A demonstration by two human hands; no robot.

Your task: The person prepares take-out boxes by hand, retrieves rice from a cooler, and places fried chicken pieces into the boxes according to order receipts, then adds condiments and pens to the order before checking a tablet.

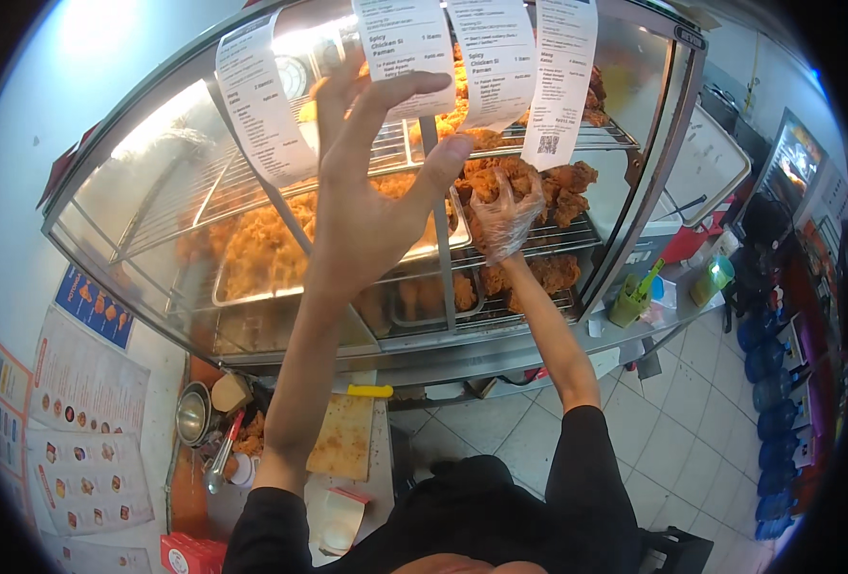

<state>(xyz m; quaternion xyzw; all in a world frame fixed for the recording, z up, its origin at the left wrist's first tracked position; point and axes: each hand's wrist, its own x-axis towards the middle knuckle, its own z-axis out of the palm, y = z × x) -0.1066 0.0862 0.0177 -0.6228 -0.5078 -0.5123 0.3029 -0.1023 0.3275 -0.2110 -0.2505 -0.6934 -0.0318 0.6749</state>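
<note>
Reaching into the cabinet (655, 134), we had our right grip (510, 215), in a clear glove (521, 212), on the chicken (569, 184) at the right of the rack (562, 237) below the top one. Its fingers lay spread over the crust, touching it, but we could not tell whether they were closed on a piece. Our left grip (366, 206) was bare and empty, raised before the glass (165, 143) with its fingers apart and loosely bent, near the hanging slips (562, 86); whether it touched the glass we could not tell. To the left of the gloved fingers, more chicken filled a tray (252, 298).

We judged each piece light, its crust stiff and knobbly but brittle, apt to shed crumbs under a hard squeeze, with softer meat inside. Grease would probably make it a little slippery through the thin glove. The best hold seemed to be around the thickest part, fingers on one side and thumb on the other, pressing gently, rather than by a thin edge that might snap
</note>
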